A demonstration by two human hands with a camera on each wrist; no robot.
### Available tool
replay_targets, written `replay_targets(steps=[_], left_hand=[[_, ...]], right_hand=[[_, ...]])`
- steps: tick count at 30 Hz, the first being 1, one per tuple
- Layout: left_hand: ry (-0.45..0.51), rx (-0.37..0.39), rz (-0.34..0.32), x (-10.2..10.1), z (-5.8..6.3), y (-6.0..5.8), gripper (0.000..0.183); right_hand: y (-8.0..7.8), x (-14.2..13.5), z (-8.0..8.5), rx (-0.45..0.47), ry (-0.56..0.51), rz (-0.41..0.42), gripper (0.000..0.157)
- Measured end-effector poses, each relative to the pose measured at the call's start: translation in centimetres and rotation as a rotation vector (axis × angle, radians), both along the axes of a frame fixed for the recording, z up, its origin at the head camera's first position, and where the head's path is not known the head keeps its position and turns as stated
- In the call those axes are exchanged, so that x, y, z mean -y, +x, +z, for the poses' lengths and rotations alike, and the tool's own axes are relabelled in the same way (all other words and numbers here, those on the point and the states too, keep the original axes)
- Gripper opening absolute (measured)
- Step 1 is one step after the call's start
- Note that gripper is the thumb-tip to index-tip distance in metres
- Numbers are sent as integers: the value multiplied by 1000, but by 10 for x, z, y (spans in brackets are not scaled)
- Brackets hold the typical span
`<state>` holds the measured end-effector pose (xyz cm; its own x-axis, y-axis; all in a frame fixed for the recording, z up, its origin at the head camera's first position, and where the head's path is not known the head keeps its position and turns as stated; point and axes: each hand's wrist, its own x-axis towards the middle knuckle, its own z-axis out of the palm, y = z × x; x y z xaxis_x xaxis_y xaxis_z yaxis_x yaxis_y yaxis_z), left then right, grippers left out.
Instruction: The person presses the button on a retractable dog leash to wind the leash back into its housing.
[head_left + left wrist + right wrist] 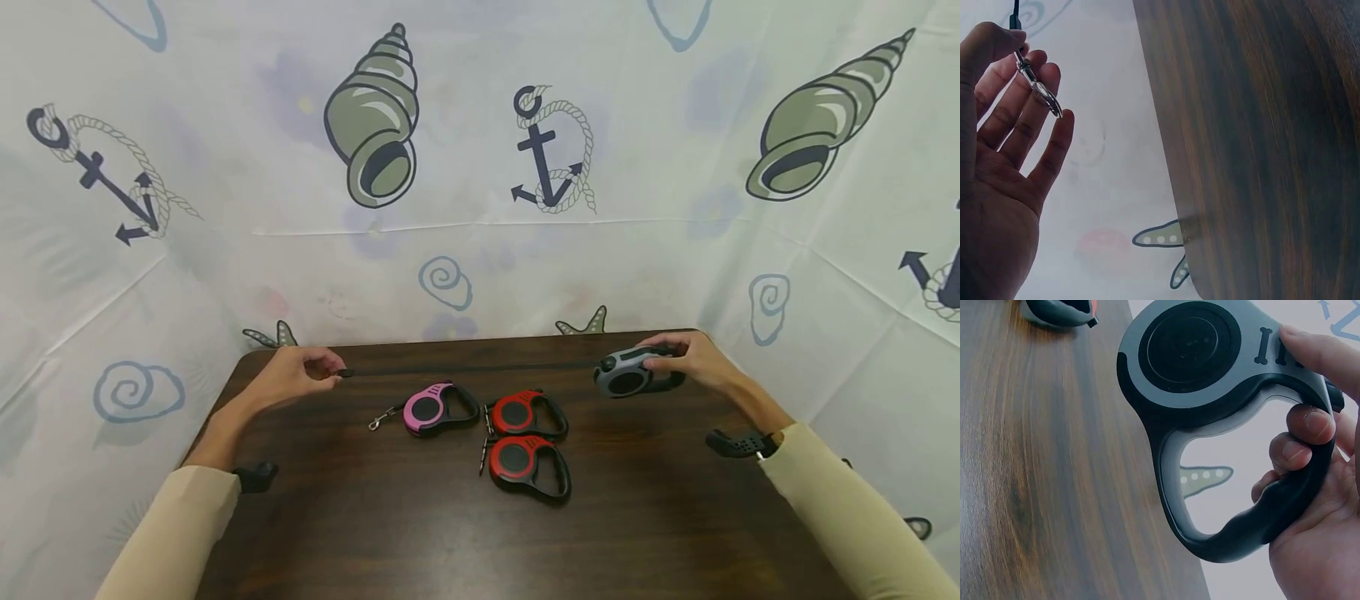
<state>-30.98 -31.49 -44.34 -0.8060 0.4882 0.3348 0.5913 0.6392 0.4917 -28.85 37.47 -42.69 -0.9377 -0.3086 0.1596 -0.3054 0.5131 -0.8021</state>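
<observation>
My right hand (693, 360) grips the handle of a grey and black retractable dog leash (626, 372), held over the far right of the table. In the right wrist view, fingers wrap its black handle loop (1300, 494) and the thumb lies on the grey casing (1250, 347). Its dark strap (480, 367) runs out straight across to my left hand (296, 372). That hand pinches the strap's end between thumb and fingers, beside a silver metal clip (1042, 94) that hangs in front of the other fingers.
On the brown wooden table (360, 517) lie a pink retractable leash (427, 408) with its clip, a red one (516, 413), and another red one (513, 458) nearer me. A patterned white cloth (480, 167) stands behind and at both sides.
</observation>
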Motion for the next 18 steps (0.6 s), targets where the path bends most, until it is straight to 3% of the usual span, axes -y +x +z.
replay_targets(steps=[5,18], left_hand=[[0,8,-9,-5,2,-1,15],[41,-11,-40,-15,3,2,14]], right_hand=[[1,7,2,-24,38,-17,36],[3,25,6,-30,11,18,37]])
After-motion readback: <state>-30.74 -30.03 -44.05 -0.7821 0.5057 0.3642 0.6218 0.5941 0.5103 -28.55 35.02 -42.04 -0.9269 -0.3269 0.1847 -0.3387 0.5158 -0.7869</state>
